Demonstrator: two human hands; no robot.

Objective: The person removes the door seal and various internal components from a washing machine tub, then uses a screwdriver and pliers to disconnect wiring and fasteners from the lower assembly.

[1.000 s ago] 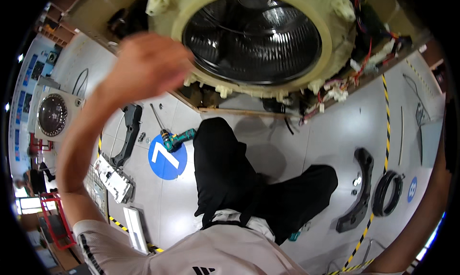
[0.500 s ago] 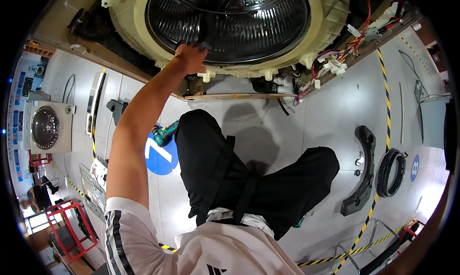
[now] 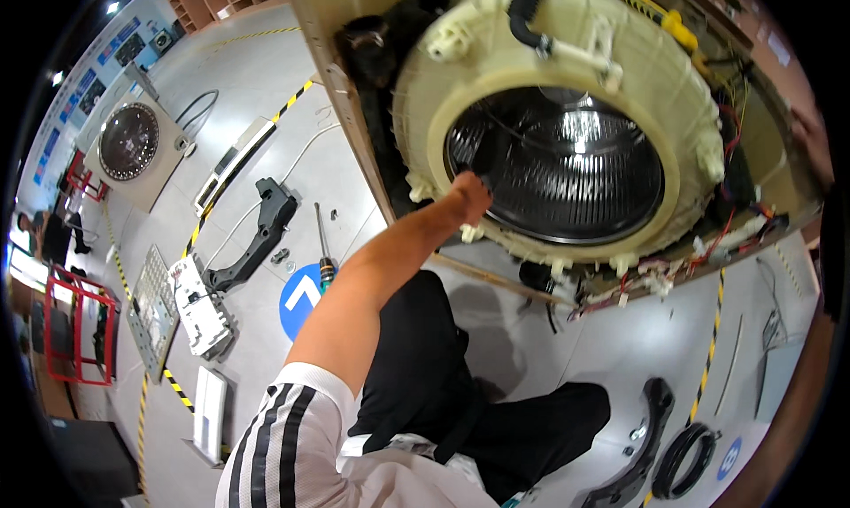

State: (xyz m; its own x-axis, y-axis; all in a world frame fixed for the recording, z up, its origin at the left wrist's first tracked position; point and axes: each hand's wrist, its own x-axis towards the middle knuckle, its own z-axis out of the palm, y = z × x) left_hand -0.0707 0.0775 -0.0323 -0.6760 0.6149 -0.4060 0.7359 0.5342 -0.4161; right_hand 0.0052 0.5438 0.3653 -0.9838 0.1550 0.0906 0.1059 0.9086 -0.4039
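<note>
Head view, left hand (image 3: 467,198): arm stretched up from lower centre, hand on lower-left inner rim of cream plastic washer tub (image 3: 655,92), right at edge of drum opening.
Left fingers: curled over the rim lip, tips hidden behind it; can't tell if clamped or just resting.
Right hand: only a dark blurred strip at far right edge of pic; fingers not visible, can't tell state.
Tub: big round cream shell, tilted, sits in open wooden-edged cabinet frame (image 3: 354,127), upper centre-right of pic.
Drum: shiny ribbed steel drum (image 3: 567,167) inside tub, opening faces camera.
Hose: black hose (image 3: 524,12) over top of tub, by white bracket.
Wiring: red + white wire bundle (image 3: 655,278) hanging below tub, lower right of it.
Person: seated on grey floor (image 3: 266,92), black trousers (image 3: 443,393), white shirt w/ black sleeve stripes.
Floor, left: black moulded plastic part (image 3: 257,234); screwdriver w/ green-black handle (image 3: 324,256) just beside round blue floor sticker w/ white arrow (image 3: 299,303); white control panel piece (image 3: 199,309) near black part.
Floor, right: black curved part (image 3: 642,446) + black rubber ring (image 3: 686,459), lower right, well apart from hand.
Far left: second washer w/ round door (image 3: 128,141); red metal trolley (image 3: 75,327).
</note>
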